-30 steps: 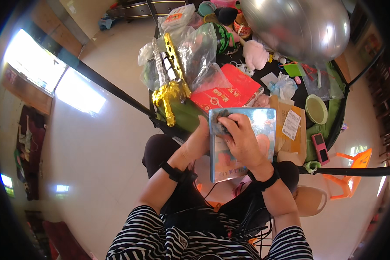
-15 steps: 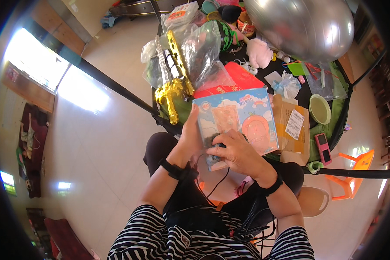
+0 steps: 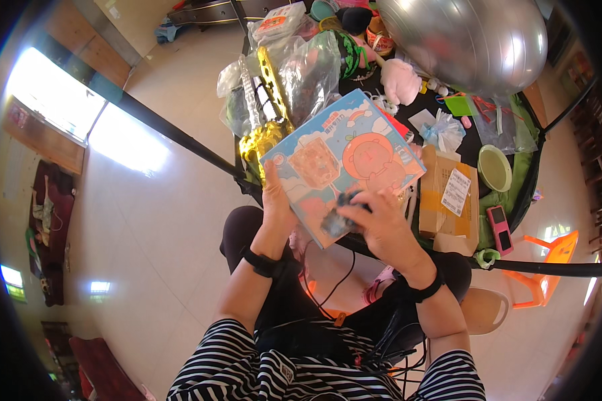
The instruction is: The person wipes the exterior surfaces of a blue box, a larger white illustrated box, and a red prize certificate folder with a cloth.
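Note:
A light blue box [image 3: 314,150] with cartoon pictures on its face is held tilted above my lap, its top turned to the right. My left hand [image 3: 279,200] grips its left edge, thumb on the near side and the other fingers hidden behind. Over the lower part of the face, my right hand [image 3: 381,217], slightly blurred, has its bent fingers on a crumpled dark grey cloth [image 3: 338,220] pressed on the box. Behind the box a gold toy sword [image 3: 274,87] lies to the left, and a red piece [image 3: 400,127] shows partly at its right.
The round black surface ahead carries clear plastic bags [image 3: 308,73], a big silver ball [image 3: 468,40], a taped cardboard box [image 3: 448,194], a pale green bowl [image 3: 493,168] and a pink device [image 3: 499,228]. A black frame bar [image 3: 174,140] crosses at left; an orange stool [image 3: 548,267] stands right.
The box has turned counter-clockwise and shifted up and left, uncovering more of the cardboard box and covering most of the red piece. My right hand and the cloth moved slightly with it.

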`<state>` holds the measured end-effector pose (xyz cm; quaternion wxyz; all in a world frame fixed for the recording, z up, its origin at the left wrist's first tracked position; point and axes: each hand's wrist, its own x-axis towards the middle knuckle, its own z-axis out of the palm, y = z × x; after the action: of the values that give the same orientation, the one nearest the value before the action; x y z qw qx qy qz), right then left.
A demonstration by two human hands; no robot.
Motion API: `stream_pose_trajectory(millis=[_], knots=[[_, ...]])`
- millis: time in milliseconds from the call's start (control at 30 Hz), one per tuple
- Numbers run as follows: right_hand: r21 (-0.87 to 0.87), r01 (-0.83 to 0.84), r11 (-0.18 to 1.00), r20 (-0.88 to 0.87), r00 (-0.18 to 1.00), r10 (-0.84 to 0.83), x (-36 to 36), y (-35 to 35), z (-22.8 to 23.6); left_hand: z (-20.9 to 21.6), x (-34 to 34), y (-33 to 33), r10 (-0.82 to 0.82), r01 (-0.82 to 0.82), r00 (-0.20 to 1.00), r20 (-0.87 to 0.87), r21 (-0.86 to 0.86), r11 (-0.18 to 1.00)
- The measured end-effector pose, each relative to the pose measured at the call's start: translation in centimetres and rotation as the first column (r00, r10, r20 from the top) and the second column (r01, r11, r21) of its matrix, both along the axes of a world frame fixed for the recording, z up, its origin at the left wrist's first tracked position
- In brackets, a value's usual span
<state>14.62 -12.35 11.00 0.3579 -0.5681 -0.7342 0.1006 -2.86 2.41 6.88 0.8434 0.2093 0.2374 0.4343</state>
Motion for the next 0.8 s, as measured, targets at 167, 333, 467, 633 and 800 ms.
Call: stream_pose_trajectory(millis=[167,333,467,633,800], knots=[[0.202,0.354,0.913,0.072,0.924,-0.374,2.4,1.2,-1.2,0.6,0.0,-0.5,0.005,-0.004,0.999,-0.046,0.024,1.000],[0.305,0.599,0.740,0.018,0.774,-0.634,5.5,1.8,-2.4,0.3,-0.1,-0.7,-0.053,0.054,0.984,-0.170,-0.001,0.999],[0.308,0.737,0.601,0.023,0.626,-0.780,7.7,1.6,-3.3,0.2,0.2,-0.8,-0.014,0.028,0.976,-0.215,0.063,0.998],[-0.272,0.474,0.837,-0.648,0.553,-0.523,7.6,1.1,-1.8,-0.5,-1.3,0.3,-0.015,0.023,0.992,-0.128,0.065,0.998],[-0.133,0.533,0.835,-0.718,0.529,-0.453,6.8,0.1,0.4,1.0,0.2,-0.4,0.034,-0.042,0.979,-0.200,-0.036,0.998]])
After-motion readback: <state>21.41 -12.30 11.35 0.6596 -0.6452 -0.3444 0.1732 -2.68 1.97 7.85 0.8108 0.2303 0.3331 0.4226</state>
